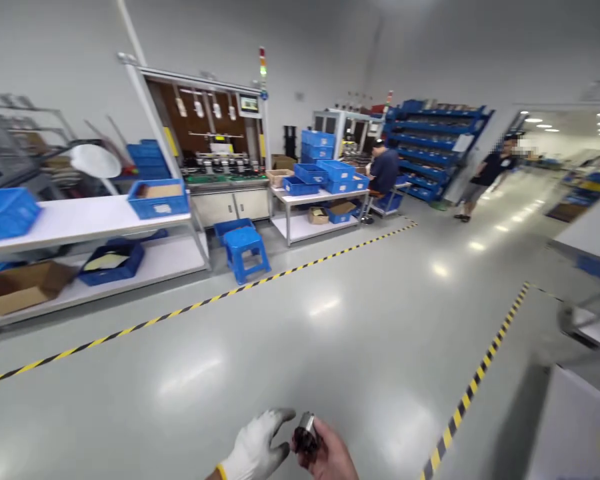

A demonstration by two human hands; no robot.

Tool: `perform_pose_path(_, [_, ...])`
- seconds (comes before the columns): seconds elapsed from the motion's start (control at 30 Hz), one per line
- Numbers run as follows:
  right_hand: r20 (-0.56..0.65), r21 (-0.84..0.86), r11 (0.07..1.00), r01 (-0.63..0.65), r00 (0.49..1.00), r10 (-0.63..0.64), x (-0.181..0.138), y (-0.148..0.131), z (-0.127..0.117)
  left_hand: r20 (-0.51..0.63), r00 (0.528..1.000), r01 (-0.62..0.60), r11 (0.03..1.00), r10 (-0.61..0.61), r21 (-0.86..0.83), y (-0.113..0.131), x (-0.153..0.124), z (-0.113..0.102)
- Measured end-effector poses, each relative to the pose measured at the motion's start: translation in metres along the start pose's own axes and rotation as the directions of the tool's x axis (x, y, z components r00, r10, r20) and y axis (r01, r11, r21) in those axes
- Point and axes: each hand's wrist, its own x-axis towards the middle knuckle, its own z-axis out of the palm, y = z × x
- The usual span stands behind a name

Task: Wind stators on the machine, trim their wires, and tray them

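Observation:
At the bottom of the view, my bare right hand (334,455) is closed around a small cylindrical part (307,427) with a shiny metal body and a dark end; its exact kind is not clear. Just left of it is my left hand (260,445), in a white glove with grey fingertips and a yellow cuff. The thumb and fingers of that hand are apart and curved toward the part, with nothing seen between them. Whether the gloved fingertips touch the part I cannot tell.
Yellow-black tape (195,307) marks the grey floor. Along the left stand a white bench (90,212) with blue bins, a blue stool (245,248) and a machine (220,160). One person (384,167) sits farther back; another (490,175) stands near the opening. A table (565,427) edges the right.

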Motion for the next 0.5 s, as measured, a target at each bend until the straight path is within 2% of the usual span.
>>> perform_pose_path(0.1, [0.133,0.079,0.981,-0.179,0.977,0.167,0.034,-0.044,0.055,-0.060,0.997,-0.070,0.971,0.058,-0.229,-0.006,0.027,-0.063])
perform_pose_path(0.2, [0.299,0.062,0.975,-0.216,0.936,0.188,0.071,-0.108,0.112,-0.114,0.976,-0.216,0.862,0.184,-0.459,0.002,0.061,-0.144])
perform_pose_path(0.27, [0.393,0.037,0.983,-0.181,0.907,0.152,0.103,-0.151,0.156,-0.225,0.946,-0.311,0.852,0.234,-0.422,0.012,0.084,-0.199])
perform_pose_path(0.37, [0.517,-0.022,0.989,-0.146,0.845,0.136,0.155,-0.193,0.223,-0.400,0.905,-0.278,0.915,0.147,-0.294,0.017,0.115,-0.264])
perform_pose_path(0.43, [0.569,-0.121,0.977,-0.175,0.795,0.213,0.193,-0.203,0.266,-0.554,0.832,-0.189,0.951,0.023,-0.244,0.002,0.138,-0.292])
perform_pose_path(0.5, [0.581,-0.208,0.953,-0.220,0.756,0.302,0.236,-0.204,0.306,-0.711,0.703,-0.128,0.982,-0.007,-0.136,-0.021,0.174,-0.314])
